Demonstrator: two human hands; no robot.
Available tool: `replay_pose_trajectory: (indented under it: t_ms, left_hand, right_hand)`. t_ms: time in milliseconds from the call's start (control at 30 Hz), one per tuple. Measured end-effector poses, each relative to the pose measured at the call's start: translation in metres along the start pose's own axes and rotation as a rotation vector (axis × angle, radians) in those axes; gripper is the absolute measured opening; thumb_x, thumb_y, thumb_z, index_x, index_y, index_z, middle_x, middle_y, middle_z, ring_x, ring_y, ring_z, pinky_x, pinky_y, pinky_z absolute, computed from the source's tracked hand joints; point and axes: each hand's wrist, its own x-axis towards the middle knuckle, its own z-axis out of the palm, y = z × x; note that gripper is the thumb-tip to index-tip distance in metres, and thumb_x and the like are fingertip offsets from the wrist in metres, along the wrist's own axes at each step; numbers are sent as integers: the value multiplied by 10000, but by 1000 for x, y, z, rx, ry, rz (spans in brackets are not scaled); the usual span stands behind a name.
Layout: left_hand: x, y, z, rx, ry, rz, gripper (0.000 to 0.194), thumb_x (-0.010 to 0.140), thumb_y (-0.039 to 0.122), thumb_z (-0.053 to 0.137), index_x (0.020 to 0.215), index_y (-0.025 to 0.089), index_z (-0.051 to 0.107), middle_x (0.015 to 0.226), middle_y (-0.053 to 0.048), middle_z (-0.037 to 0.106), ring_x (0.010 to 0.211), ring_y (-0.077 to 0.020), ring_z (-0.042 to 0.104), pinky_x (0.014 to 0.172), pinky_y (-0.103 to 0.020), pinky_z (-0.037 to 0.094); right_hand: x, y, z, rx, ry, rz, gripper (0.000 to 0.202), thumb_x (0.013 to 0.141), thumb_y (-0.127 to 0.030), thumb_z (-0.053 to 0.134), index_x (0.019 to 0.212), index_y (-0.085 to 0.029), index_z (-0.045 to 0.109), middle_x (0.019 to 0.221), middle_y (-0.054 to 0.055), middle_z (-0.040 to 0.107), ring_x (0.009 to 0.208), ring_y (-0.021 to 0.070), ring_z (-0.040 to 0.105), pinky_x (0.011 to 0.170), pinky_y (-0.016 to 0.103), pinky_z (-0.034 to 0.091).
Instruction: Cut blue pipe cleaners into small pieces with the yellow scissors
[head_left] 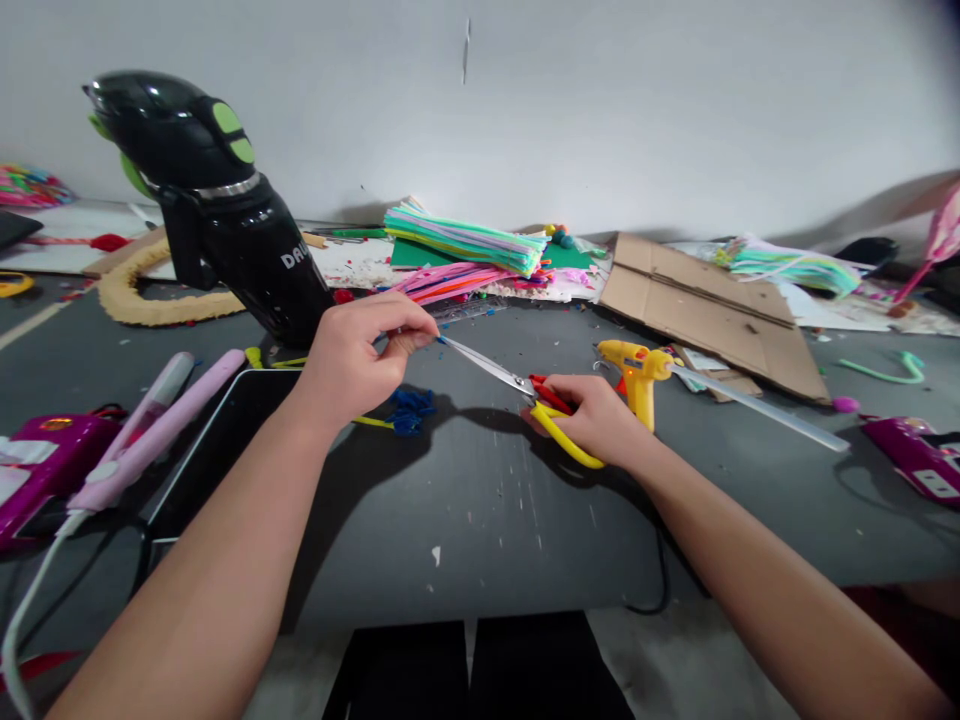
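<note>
My right hand (589, 415) grips scissors (491, 370) by their red and yellow handles. The blades look closed or nearly so, and their tips reach a small blue piece (441, 339). That piece pokes out from the fingertips of my left hand (367, 350), which is closed in a pinch; most of it is hidden by the fingers. Below my left hand, a fuzzy dark-blue shape with a yellow stem (409, 410) lies on the grey table (480, 560). Just beyond my right hand stands a yellow glue gun (637, 370) with a long clear glue stick (757, 405) in its back.
A large black bottle (255, 240) stands at left, near a pink straightening iron (161, 430) and a black tablet-like panel (225, 440). Bundles of pastel pipe cleaners (465, 240) lie at the back. Flattened cardboard (705, 310) rests at right, with a purple box (915, 455) beyond.
</note>
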Motion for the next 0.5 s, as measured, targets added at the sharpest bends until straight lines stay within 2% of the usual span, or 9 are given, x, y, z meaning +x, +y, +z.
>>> replay_pose_trajectory:
  t_ms: [300,400,500]
  left_hand:
    - [0,-1,0,-22,7,32,157,808,119,550,792,201,683,822,-6,689,768,-137,626,721,-266,496]
    - [0,-1,0,-34,8,36,167,808,110,550,790,208,684,823,-5,687,769,-138,626,722,-267,494]
    - [0,-1,0,-29,14,26,156,808,132,557,783,210,690,821,-9,691,770,-145,631,729,-276,497]
  right_hand:
    - [0,1,0,-11,9,13,331,767,-344,627,612,-200,373,604,-46,332,600,106,290,545,271,219]
    - [0,1,1,10,32,37,345,763,-369,633,603,-201,377,596,-45,330,593,106,297,540,269,221]
    - [0,-1,1,105,29,70,342,765,-424,642,622,-202,424,597,-40,395,587,111,353,540,262,263]
